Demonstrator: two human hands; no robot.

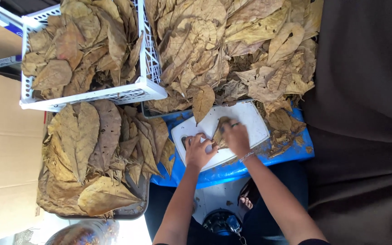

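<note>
A white cutting board (250,120) lies on a blue sheet (232,170) in front of me. My left hand (198,149) presses on the board's near left part, fingers curled, beside a dry brown leaf (219,131). My right hand (236,136) rests on that leaf, holding it down against the board; a thin bracelet circles its wrist. I cannot tell whether either hand holds a tool.
A big heap of dry brown leaves (232,50) fills the space behind the board. A white plastic crate (146,88) of leaves stands at the back left. A dark tray (132,211) piled with flat leaves sits at the left. Cardboard (1,149) lies far left, dark cloth (364,136) at right.
</note>
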